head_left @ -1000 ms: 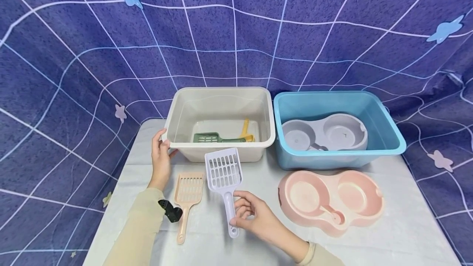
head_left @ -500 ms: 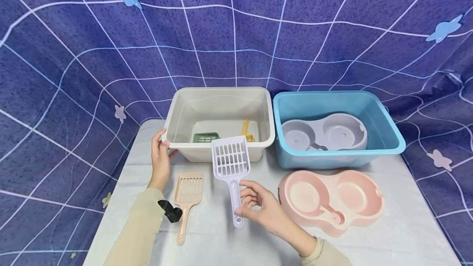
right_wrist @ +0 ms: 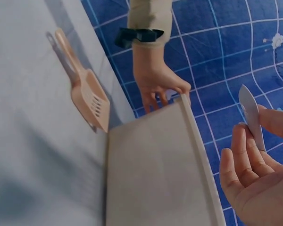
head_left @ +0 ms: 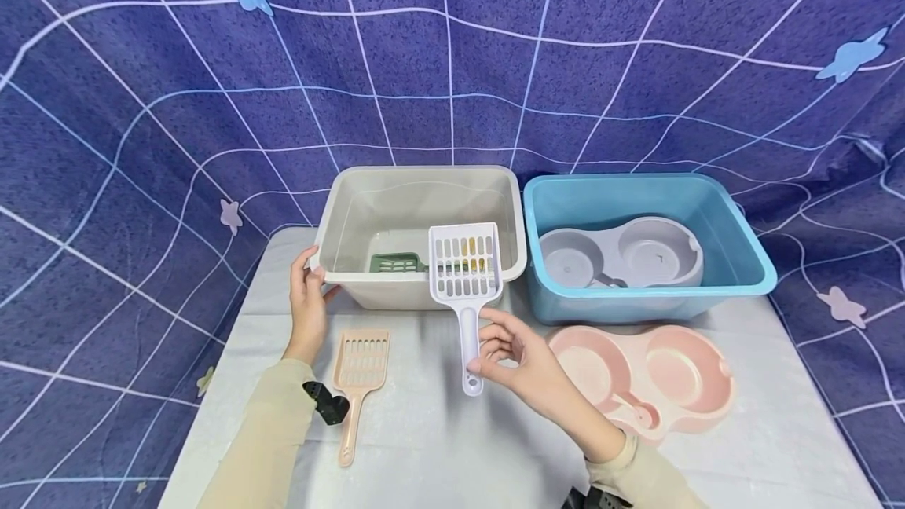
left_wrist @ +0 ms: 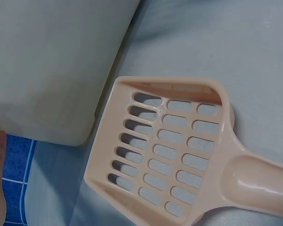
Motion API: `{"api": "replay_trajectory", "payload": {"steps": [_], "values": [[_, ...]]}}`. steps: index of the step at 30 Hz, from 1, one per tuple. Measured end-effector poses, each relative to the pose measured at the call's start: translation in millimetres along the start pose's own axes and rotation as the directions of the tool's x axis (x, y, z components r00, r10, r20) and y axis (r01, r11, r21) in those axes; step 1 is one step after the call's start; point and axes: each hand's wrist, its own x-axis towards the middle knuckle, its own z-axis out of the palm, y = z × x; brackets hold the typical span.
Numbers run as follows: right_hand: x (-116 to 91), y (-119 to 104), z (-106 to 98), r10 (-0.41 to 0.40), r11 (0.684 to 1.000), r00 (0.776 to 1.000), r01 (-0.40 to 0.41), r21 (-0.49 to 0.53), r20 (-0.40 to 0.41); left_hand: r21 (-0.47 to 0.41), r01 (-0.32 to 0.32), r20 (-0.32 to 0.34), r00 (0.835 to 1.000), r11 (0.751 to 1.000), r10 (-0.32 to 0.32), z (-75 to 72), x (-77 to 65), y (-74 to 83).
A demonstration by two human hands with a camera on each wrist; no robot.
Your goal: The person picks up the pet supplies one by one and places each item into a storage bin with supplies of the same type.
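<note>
Three slotted scoops on show here: the lavender scoop (head_left: 468, 328), the peach scoop (head_left: 359, 389) and the green scoop (head_left: 412, 261), plus one yellow piece (head_left: 472, 245) (glimpsed only through slots). Now the tubs, and that's two, the grey tub (head_left: 396, 297) and the blue tub (head_left: 636, 309)! Twin bowls, two again: pink bowl (head_left: 639, 348), lilac bowl (head_left: 610, 246). Two hands, left hand (head_left: 309, 301) and right hand (head_left: 523, 360), and one counter (head_left: 417, 446).

Lavender scoop (head_left: 466, 308) moved forward, rightward.
</note>
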Motion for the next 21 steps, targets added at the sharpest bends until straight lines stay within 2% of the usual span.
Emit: {"api": "replay_trajectory", "payload": {"steps": [11,15,17,21], "values": [[13.0,-7.7,-4.5,0.049,0.998,0.998,-0.048,0.048,-0.037,0.002,0.015,-0.013,1.0,1.0,-0.015,0.1,1.8,-1.6],[20.4,-10.3,-6.0,-0.004,1.0,0.999,0.003,-0.014,-0.047,0.007,0.016,-0.014,1.0,1.0,-0.016,-0.4,2.5,-2.3],[23.8,-11.4,-6.8,-0.022,0.999,0.998,0.02,-0.041,-0.051,0.007,0.022,-0.012,1.0,1.0,-0.022,1.2,-0.4,4.7],[30.5,-13.6,-7.7,-0.021,0.998,0.998,0.016,-0.065,-0.066,0.0,0.027,-0.01,1.0,1.0,-0.027,0.5,0.1,4.4]]}}
